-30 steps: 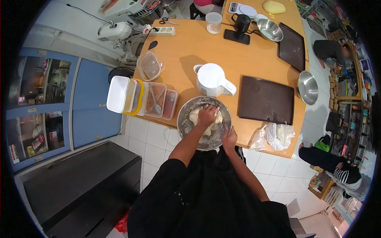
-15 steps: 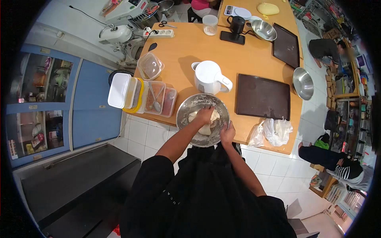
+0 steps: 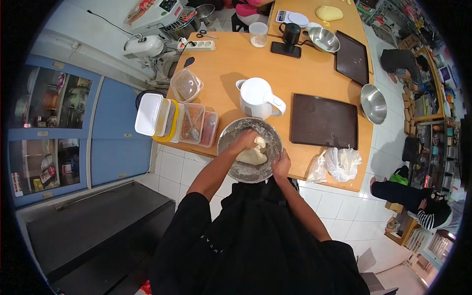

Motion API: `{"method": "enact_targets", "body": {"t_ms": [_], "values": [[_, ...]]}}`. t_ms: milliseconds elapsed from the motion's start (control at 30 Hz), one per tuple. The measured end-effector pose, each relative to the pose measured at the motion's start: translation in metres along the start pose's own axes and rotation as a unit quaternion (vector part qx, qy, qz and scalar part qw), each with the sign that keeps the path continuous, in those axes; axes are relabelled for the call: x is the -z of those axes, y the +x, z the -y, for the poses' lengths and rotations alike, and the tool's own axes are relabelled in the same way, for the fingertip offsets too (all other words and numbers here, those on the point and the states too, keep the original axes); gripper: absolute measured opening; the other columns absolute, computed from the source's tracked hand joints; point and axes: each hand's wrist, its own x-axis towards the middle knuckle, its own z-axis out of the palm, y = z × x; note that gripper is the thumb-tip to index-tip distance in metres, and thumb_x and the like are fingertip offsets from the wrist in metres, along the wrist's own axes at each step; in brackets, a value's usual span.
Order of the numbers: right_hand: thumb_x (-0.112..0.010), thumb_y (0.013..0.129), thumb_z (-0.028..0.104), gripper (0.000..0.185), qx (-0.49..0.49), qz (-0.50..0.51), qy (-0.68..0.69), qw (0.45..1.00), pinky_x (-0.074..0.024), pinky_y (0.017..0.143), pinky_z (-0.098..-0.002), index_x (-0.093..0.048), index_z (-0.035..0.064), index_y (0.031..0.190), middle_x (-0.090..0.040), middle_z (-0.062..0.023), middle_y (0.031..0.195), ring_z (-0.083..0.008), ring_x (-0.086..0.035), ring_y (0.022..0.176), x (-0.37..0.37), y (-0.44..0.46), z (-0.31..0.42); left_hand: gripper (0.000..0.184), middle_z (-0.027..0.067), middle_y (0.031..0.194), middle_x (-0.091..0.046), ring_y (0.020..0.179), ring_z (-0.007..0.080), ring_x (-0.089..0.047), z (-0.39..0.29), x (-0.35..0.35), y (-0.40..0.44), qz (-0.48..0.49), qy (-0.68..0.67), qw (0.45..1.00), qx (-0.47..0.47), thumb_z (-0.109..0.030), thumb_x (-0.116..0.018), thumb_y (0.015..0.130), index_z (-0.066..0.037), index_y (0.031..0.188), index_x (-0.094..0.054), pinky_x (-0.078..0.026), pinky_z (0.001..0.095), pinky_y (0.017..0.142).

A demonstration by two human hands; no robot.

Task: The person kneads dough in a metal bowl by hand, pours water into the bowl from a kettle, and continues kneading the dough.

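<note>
A metal mixing bowl (image 3: 227, 164) stands at the near edge of the wooden table, its inner wall smeared with flour and dough. Inside it lies a pale lump of dough (image 3: 252, 156), with a smaller torn piece standing up from it. My left hand (image 3: 248, 139) reaches into the bowl and is closed on the dough at its upper side; the fingertips are partly hidden. At the bowl's right rim, my right hand (image 3: 281, 165) grips the edge, thumb up. Just beyond the bowl is a white lidded pitcher (image 3: 256, 97).
Plastic food containers (image 3: 189, 123) stand left of the bowl. A dark baking tray (image 3: 324, 120) and plastic bags (image 3: 343, 163) lie to the right. Farther off are a steel bowl (image 3: 373, 104), a kitchen scale (image 3: 283, 17) and a power strip (image 3: 199, 45). Other people are at the sides.
My left hand has shifted up and left within the bowl, and more of the dough lump now shows below it. My right hand stays on the rim.
</note>
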Motion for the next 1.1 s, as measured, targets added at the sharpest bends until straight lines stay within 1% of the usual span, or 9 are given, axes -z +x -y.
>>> {"method": "enact_targets", "body": {"t_ms": [233,333,433,633,733,833,933,1033,1100], "values": [[-0.053,0.090,0.007,0.019,-0.016,-0.004,0.022,1.000,-0.0478,0.075,-0.0513,-0.057,-0.0020,0.106,-0.064,-0.0278,0.088,-0.0467,-0.062,0.086,-0.002,0.002,-0.001,0.041,0.0128,0.116,-0.065,0.118,0.0338,-0.054,-0.027,0.032,-0.039,-0.017,-0.021,1.000,0.001,-0.008,-0.068,0.072,-0.018,0.112,-0.070,-0.045,0.0426,0.098],[-0.053,0.089,0.007,0.019,-0.023,0.006,0.010,1.000,-0.0480,0.075,-0.0508,-0.058,-0.0018,0.105,-0.064,-0.0272,0.088,-0.0467,-0.062,0.086,-0.002,0.003,-0.002,0.042,0.0122,0.121,-0.063,0.119,0.0321,-0.054,-0.001,0.001,-0.056,-0.163,0.014,0.983,-0.079,-0.008,-0.069,0.073,-0.018,0.113,-0.069,-0.045,0.0432,0.099],[-0.053,0.090,0.008,0.020,-0.021,-0.003,0.010,1.000,-0.0478,0.076,-0.0510,-0.057,-0.0013,0.107,-0.064,-0.0268,0.089,-0.0469,-0.062,0.087,-0.004,0.003,0.000,0.046,0.0106,0.130,-0.057,0.123,0.0318,-0.052,-0.004,-0.014,-0.068,-0.164,0.019,0.981,-0.103,-0.008,-0.068,0.075,-0.018,0.119,-0.065,-0.044,0.0437,0.102],[-0.053,0.089,0.007,0.022,-0.028,-0.007,-0.016,0.999,-0.0475,0.078,-0.0513,-0.057,-0.0006,0.109,-0.065,-0.0263,0.090,-0.0466,-0.062,0.088,-0.009,0.004,-0.007,0.059,0.0110,0.145,-0.044,0.135,0.0340,-0.039,-0.062,0.004,-0.116,-0.020,0.108,0.992,-0.060,-0.007,-0.068,0.076,-0.020,0.132,-0.055,-0.037,0.0468,0.109],[-0.054,0.088,0.006,0.023,-0.024,-0.007,-0.014,1.000,-0.0475,0.077,-0.0515,-0.057,-0.0006,0.109,-0.065,-0.0265,0.090,-0.0470,-0.062,0.088,-0.007,0.003,-0.005,0.063,0.0110,0.147,-0.042,0.135,0.0356,-0.040,-0.052,-0.016,-0.123,-0.109,0.094,0.983,-0.116,-0.013,-0.071,0.074,-0.018,0.134,-0.052,-0.036,0.0474,0.109],[-0.053,0.088,0.006,0.023,-0.035,-0.006,-0.002,0.999,-0.0473,0.077,-0.0519,-0.057,-0.0010,0.109,-0.064,-0.0268,0.090,-0.0473,-0.061,0.088,-0.006,0.004,-0.001,0.047,0.0114,0.136,-0.050,0.127,0.0367,-0.046,-0.042,-0.019,-0.117,-0.101,0.121,0.979,-0.132,-0.030,-0.063,0.085,-0.012,0.127,-0.056,-0.037,0.0485,0.106],[-0.054,0.088,0.006,0.021,-0.035,-0.001,-0.011,0.999,-0.0471,0.076,-0.0523,-0.057,-0.0012,0.108,-0.064,-0.0269,0.089,-0.0470,-0.062,0.088,-0.007,0.005,-0.002,0.044,0.0119,0.125,-0.053,0.117,0.0362,-0.051,-0.053,-0.008,-0.106,-0.055,0.108,0.991,-0.056,-0.032,-0.064,0.084,-0.013,0.124,-0.059,-0.040,0.0518,0.098],[-0.054,0.087,0.006,0.021,-0.033,-0.002,-0.005,0.999,-0.0471,0.076,-0.0527,-0.057,-0.0013,0.107,-0.064,-0.0274,0.089,-0.0473,-0.061,0.087,-0.006,0.004,-0.002,0.048,0.0111,0.127,-0.052,0.123,0.0349,-0.048,-0.066,-0.001,-0.090,-0.027,0.185,0.982,0.012,-0.030,-0.067,0.080,-0.016,0.126,-0.058,-0.039,0.0525,0.101],[-0.055,0.087,0.005,0.021,-0.023,-0.008,0.003,1.000,-0.0471,0.076,-0.0528,-0.057,-0.0013,0.107,-0.064,-0.0277,0.089,-0.0475,-0.061,0.087,-0.009,0.004,-0.004,0.043,0.0109,0.126,-0.052,0.121,0.0345,-0.049,-0.063,-0.008,-0.082,-0.062,0.137,0.988,0.020,-0.028,-0.067,0.080,-0.015,0.121,-0.061,-0.039,0.0528,0.099]]}}
